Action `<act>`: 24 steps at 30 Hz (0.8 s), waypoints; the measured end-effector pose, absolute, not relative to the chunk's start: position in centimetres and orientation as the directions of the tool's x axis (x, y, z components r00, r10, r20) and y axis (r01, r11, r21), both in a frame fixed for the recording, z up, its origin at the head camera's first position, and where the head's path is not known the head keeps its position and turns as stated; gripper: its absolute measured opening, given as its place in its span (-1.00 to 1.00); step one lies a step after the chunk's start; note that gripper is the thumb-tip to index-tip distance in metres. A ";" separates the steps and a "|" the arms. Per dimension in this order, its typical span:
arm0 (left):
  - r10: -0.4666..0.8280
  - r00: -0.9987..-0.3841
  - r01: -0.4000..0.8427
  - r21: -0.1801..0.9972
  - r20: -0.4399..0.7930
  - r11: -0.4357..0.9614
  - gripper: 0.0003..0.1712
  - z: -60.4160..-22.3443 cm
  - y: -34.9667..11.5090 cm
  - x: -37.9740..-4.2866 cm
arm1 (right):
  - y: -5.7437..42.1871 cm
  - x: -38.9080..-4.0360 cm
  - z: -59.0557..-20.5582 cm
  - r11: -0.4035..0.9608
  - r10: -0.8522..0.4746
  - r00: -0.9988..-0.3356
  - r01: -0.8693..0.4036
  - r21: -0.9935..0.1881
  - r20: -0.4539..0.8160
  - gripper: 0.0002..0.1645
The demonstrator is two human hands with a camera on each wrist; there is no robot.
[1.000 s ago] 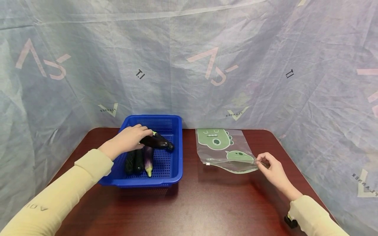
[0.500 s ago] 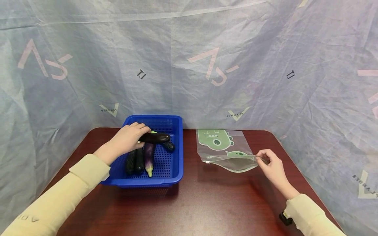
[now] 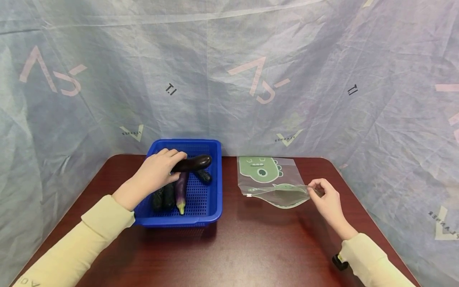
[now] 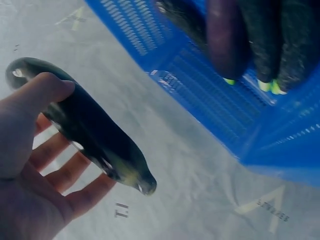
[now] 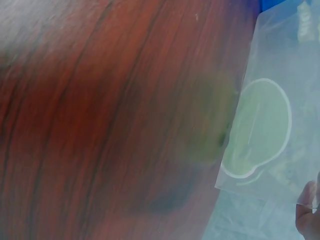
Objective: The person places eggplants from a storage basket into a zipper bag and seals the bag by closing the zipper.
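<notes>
My left hand (image 3: 155, 169) grips a glossy, nearly black eggplant (image 3: 196, 162) above the blue basket (image 3: 219, 187). In the left wrist view, the thumb lies over this eggplant (image 4: 95, 122) and the fingers support its other side. Below it, in the basket, lie a purple eggplant (image 3: 181, 189) with a pale green stem end and several dark, long vegetables (image 3: 169, 197), partly covered by the hand. My right hand (image 3: 328, 203) pinches the right corner of a clear slider zip bag (image 3: 292, 169) with green cartoon prints. The bag's mouth gapes toward me.
The dark red table (image 3: 244, 251) carries the basket at left and the bag at right. A grey printed cloth (image 3: 208, 79) hangs along the back and sides. A small black object (image 3: 339, 262) sits at the right sleeve's cuff.
The eggplant in my left hand has been lifted and turned, its free end now pointing up to the right. My right hand has shifted slightly left and up, and the bag's mouth gapes wider.
</notes>
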State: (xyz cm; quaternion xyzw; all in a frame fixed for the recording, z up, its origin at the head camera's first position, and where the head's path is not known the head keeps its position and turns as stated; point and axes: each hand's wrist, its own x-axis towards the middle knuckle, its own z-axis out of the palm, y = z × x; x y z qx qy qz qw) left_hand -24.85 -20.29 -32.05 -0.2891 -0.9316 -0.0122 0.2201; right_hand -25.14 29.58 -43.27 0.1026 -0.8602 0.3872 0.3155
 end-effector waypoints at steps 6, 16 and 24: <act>0.505 -0.717 0.525 -0.104 0.481 0.845 -0.46 -31.5 -18.8 -23.8 | 29.1 -25.0 -43.1 0.667 0.112 -0.784 -0.396 -0.631 0.610 -0.87; 0.448 -0.709 0.494 -0.071 0.544 0.867 -0.49 -30.8 -16.1 -22.0 | 28.4 -24.9 -42.7 0.661 0.157 -0.779 -0.374 -0.650 0.607 -0.87; 0.420 -0.670 0.472 -0.085 0.612 0.878 -0.52 -31.3 -14.2 -21.3 | 27.9 -24.8 -42.4 0.654 0.179 -0.773 -0.369 -0.660 0.609 -0.85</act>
